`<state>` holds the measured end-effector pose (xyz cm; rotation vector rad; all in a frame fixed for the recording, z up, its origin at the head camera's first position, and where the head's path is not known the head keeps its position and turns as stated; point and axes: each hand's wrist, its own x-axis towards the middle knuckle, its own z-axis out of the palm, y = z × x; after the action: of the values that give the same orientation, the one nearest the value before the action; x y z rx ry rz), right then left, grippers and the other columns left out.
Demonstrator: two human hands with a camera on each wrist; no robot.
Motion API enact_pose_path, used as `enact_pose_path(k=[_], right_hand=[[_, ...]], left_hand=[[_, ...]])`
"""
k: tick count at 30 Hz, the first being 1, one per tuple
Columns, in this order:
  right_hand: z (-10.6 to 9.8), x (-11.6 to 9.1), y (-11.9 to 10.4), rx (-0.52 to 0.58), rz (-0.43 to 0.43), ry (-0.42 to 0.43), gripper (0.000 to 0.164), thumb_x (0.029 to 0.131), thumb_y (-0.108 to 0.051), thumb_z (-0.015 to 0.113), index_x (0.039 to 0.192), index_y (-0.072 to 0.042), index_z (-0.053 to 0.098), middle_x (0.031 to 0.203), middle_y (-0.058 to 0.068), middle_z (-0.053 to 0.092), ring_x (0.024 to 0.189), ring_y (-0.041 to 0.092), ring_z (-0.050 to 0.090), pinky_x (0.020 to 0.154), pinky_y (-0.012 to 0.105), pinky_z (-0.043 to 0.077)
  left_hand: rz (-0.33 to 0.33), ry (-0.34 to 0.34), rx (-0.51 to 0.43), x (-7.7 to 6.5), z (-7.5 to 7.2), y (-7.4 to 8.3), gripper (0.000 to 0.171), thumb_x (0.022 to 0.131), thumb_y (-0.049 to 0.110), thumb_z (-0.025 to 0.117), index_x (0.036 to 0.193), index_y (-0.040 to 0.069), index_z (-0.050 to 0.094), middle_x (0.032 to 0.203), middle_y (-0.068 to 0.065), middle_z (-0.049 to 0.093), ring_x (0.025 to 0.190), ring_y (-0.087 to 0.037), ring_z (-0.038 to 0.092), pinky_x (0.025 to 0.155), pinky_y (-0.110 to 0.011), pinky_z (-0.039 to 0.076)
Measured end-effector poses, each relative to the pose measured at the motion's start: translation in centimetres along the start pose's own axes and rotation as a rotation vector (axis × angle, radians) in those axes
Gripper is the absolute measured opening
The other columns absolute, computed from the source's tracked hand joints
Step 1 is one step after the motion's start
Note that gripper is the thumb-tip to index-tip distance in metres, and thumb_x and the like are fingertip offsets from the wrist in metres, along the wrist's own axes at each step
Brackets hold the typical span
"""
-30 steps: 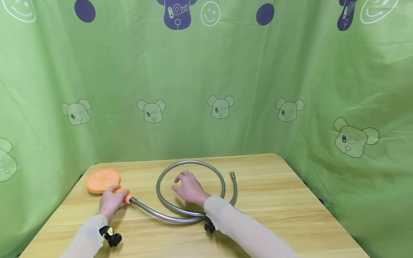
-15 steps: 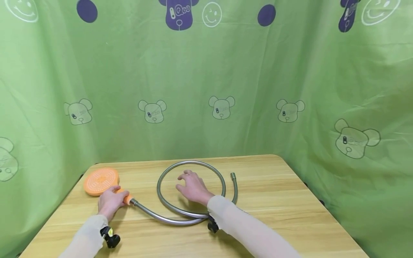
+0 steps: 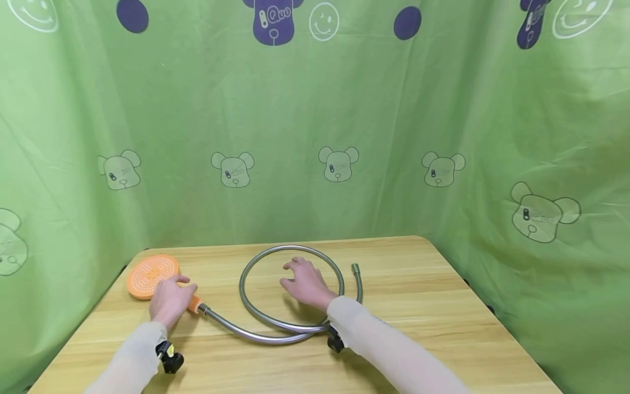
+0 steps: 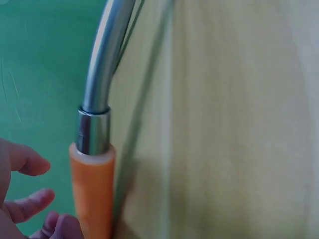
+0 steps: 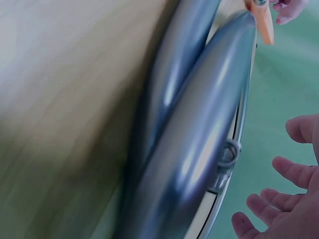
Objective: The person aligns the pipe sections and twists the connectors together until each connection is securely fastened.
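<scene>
An orange shower head [image 3: 153, 273] lies at the table's left with its perforated round face up. Its handle [image 4: 93, 191] joins a metal collar on a silver shower hose [image 3: 256, 335]. My left hand [image 3: 171, 300] is over the handle, partly covering it in the head view. In the left wrist view its fingers [image 4: 37, 205] are spread beside the handle, with a gap showing. My right hand [image 3: 307, 284] hovers inside the hose's coil, its fingers loosely bent and holding nothing. Close to the right wrist camera, two stretches of the hose [image 5: 199, 144] cross.
The wooden table [image 3: 418, 317] has a rounded far right corner. The hose's free end, a metal connector [image 3: 355, 268], points toward the back, right of the coil. Green curtains [image 3: 290, 208] with bear prints hang behind and at both sides.
My left hand has let go of the shower head's handle and risen slightly. My right hand has shifted right within the coil. The shower head has turned a little to the left.
</scene>
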<state>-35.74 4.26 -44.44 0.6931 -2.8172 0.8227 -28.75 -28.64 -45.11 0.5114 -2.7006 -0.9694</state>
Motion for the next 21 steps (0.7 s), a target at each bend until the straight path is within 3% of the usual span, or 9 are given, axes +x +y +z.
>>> enact_pose_path(k=[7, 15, 21], right_hand=[[-1.0, -0.1, 1.2, -0.010, 0.034, 0.014, 0.051, 0.094, -0.037, 0.067, 0.137, -0.011, 0.059, 0.152, 0.016, 0.047, 0.138, 0.038, 0.045, 0.114, 0.061, 0.035], [-2.0, -0.2, 2.8, -0.025, 0.076, 0.051, 0.054, 0.091, -0.038, 0.069, 0.137, -0.011, 0.059, 0.151, 0.016, 0.048, 0.139, 0.037, 0.045, 0.117, 0.056, 0.035], [-2.8, -0.6, 3.9, 0.016, 0.105, 0.060, 0.057, 0.089, -0.034, 0.073, 0.138, -0.008, 0.058, 0.152, 0.018, 0.047, 0.138, 0.040, 0.045, 0.114, 0.058, 0.037]], left_hand=[[0.087, -0.015, 0.042, 0.5, 0.0, 2.0, 0.036, 0.092, 0.033, 0.061, 0.114, 0.007, 0.070, 0.111, -0.019, 0.070, 0.097, -0.034, 0.063, 0.070, -0.038, 0.046], [0.143, -0.117, -0.059, 0.8, 0.8, 4.3, 0.037, 0.094, 0.030, 0.060, 0.123, 0.008, 0.067, 0.111, -0.016, 0.069, 0.091, -0.026, 0.063, 0.072, -0.033, 0.047], [0.169, -0.160, -0.111, 0.9, 1.4, 5.7, 0.040, 0.094, 0.028, 0.061, 0.128, 0.007, 0.065, 0.117, -0.018, 0.068, 0.097, -0.028, 0.063, 0.076, -0.034, 0.050]])
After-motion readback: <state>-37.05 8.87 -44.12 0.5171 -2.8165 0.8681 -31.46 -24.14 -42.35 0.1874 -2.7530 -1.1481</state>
